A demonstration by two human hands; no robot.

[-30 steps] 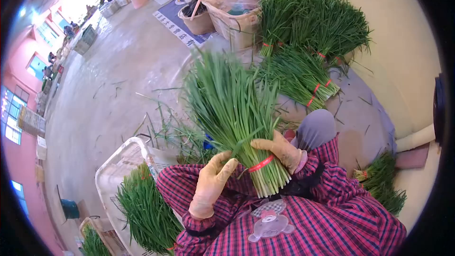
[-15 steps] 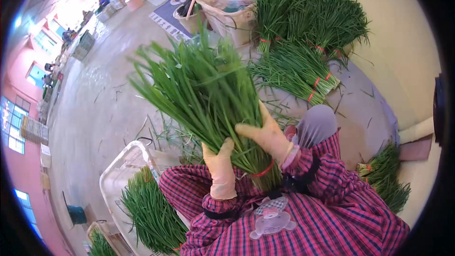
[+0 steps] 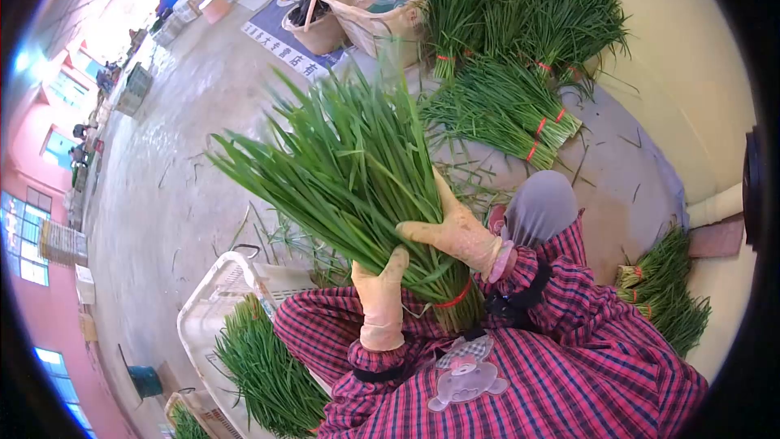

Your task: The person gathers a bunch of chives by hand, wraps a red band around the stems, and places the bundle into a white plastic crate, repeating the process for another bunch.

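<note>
A thick bundle of Chinese chives (image 3: 357, 187) is held before my chest, leaves fanning up and to the left. A red band (image 3: 455, 296) circles its stem end, close to my lap. My left hand (image 3: 380, 299), in a pale rubber glove, grips the bundle's left side, thumb pointing up. On the other side, my gloved right hand (image 3: 457, 236) is wrapped round the leaves above the band, with its thumb across the front. The fingers behind the bundle are hidden.
More banded chive bundles (image 3: 520, 114) are piled at the upper right, others (image 3: 662, 293) by the wall. A white plastic basket (image 3: 199, 297) at my left holds chives. A bucket (image 3: 317, 32) and a large basket (image 3: 378, 16) stand ahead. Loose leaves litter the floor (image 3: 162, 195).
The blurred leaf tips have swung slightly left and down and now look sharper. Both hands keep their hold on the bundle. The view has shifted a little.
</note>
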